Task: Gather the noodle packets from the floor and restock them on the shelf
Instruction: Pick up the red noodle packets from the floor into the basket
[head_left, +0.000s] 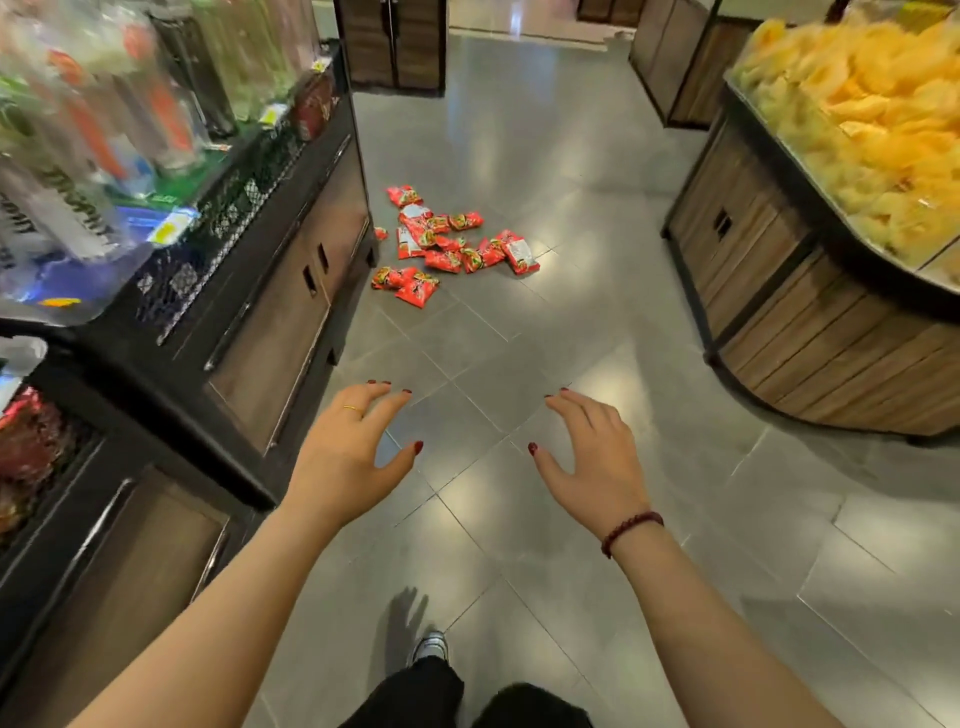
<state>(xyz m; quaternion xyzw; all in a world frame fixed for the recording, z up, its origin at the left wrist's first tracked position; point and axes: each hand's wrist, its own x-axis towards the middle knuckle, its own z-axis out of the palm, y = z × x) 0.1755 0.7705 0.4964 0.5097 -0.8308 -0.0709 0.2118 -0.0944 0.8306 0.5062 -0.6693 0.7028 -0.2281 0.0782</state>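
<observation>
Red plastic noodle packets (447, 240) lie scattered on grey tiled floor (545, 156); left hand (349, 453) and right hand (597, 457) hover empty, fingers loosely curled.
</observation>
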